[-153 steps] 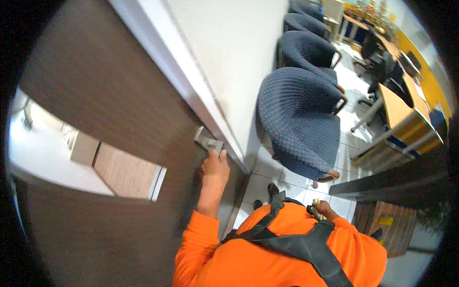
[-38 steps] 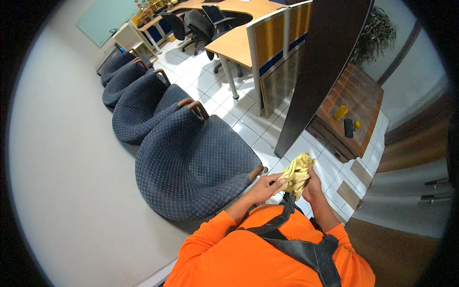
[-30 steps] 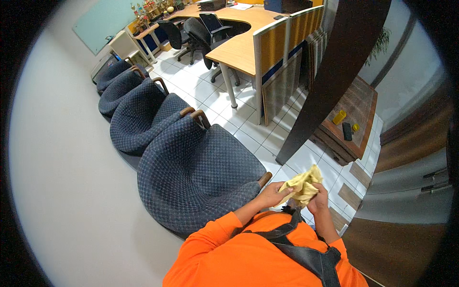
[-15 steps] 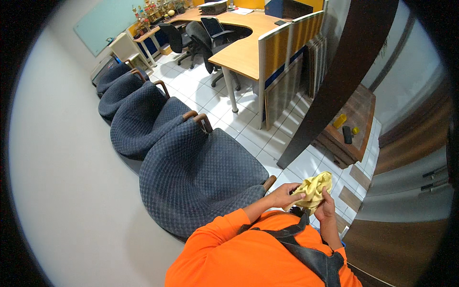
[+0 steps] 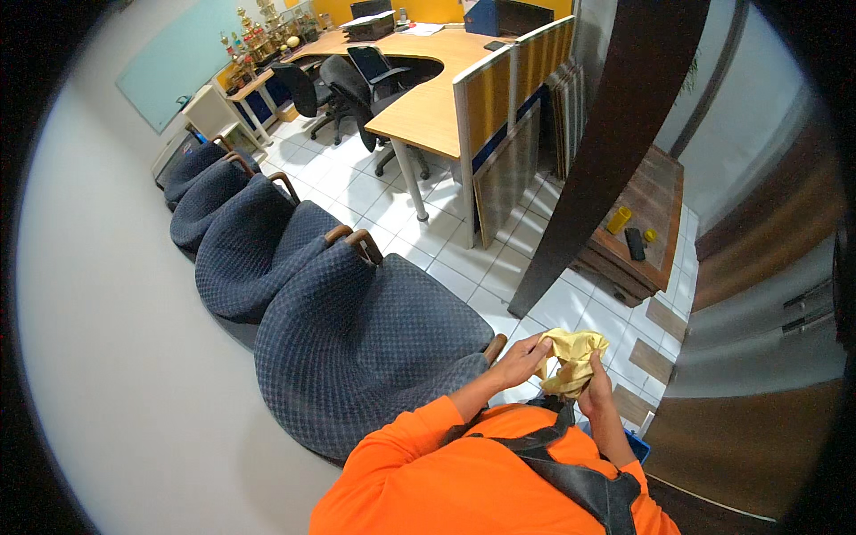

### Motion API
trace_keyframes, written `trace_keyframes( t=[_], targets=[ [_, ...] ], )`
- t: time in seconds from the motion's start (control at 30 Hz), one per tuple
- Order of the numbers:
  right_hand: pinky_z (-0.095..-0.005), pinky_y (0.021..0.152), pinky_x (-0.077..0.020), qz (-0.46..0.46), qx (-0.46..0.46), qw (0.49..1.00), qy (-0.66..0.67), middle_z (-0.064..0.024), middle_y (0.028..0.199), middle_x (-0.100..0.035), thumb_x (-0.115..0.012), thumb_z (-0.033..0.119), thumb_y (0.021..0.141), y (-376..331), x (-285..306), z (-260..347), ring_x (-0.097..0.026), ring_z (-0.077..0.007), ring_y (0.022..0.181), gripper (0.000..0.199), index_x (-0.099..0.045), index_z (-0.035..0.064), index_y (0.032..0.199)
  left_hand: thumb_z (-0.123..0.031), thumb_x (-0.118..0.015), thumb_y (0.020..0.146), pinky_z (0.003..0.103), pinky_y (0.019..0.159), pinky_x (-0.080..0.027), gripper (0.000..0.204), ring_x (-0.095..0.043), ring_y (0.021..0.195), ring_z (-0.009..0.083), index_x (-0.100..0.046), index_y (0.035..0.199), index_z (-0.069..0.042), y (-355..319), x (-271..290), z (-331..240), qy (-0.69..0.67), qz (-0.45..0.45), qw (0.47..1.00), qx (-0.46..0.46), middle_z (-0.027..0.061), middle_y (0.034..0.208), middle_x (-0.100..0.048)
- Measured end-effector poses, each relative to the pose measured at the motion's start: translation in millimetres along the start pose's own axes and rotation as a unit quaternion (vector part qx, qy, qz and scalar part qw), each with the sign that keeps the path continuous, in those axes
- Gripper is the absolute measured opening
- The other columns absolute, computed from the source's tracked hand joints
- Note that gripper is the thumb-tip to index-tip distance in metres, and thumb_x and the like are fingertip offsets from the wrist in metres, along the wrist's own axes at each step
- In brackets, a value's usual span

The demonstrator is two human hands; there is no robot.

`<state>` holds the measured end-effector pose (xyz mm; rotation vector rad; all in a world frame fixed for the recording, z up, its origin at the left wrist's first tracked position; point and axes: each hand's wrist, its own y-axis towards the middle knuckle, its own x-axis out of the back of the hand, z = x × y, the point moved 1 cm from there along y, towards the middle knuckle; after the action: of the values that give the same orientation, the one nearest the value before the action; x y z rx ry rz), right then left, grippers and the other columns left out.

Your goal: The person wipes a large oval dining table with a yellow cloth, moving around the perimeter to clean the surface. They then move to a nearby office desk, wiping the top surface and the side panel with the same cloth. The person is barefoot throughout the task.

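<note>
Between my two hands hangs a crumpled yellow cloth [image 5: 575, 344], held up in front of my orange sleeves and body. My left hand [image 5: 526, 358] grips its left edge with thumb and fingers. My right hand [image 5: 596, 383] pinches the right side, thumb on top. A gap shows through the middle of the cloth, with the floor visible behind it. Just left of my left hand is the wooden armrest [image 5: 495, 348] of the nearest blue chequered chair [image 5: 419, 308]. Part of a blue container [image 5: 637, 448] shows beside my right forearm.
Several padded chairs [image 5: 236, 245] line the left wall. Ahead stands a curved wooden desk [image 5: 428, 116] with a partition [image 5: 486, 107] and office chairs. A dark slanted pillar [image 5: 588, 169] rises right of centre. Behind it, a low wooden table [image 5: 655, 201] bears a yellow container [image 5: 619, 220] and a black phone-like object [image 5: 635, 243].
The yellow cloth, bunched up before, is now spread wider with a gap in its middle. My hands have moved slightly apart. The whole view has shifted a little.
</note>
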<state>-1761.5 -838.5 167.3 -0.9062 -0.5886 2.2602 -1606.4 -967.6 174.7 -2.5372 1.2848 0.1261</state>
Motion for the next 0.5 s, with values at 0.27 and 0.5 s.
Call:
trace_keyframes(
  t=[0.27, 0.5],
  targets=[
    [-0.0456, 0.103, -0.0409, 0.062, 0.054, 0.978, 0.191, -0.0122, 0.132, -0.053, -0.033, 0.050, 0.101, -15.1, 5.6, -6.5, -0.053, -0.0302, 0.119, 0.057, -0.045, 0.0060, 0.135, -0.036, -0.054, 0.098, 0.031, 0.090, -0.046, 0.048, -0.056, 0.104, 0.0141, -0.051, 0.133, -0.003, -8.4, 0.7, -3.8, 0.101, 0.173, 0.979, 0.028, 0.0076, 0.115, -0.063],
    [-0.0454, 0.105, -0.0410, 0.115, -0.018, 0.979, 0.170, -0.0148, 0.134, -0.053, -0.028, 0.051, 0.101, -3.5, 12.0, -23.1, -0.053, -0.0291, 0.122, 0.059, -0.042, 0.0068, 0.138, -0.026, -0.061, 0.095, 0.033, 0.088, -0.050, 0.057, -0.059, 0.104, 0.0178, -0.039, 0.143, -0.003, -11.8, -8.5, 6.6, 0.186, 0.191, 0.960, 0.085, 0.0125, 0.128, -0.056]
  ],
)
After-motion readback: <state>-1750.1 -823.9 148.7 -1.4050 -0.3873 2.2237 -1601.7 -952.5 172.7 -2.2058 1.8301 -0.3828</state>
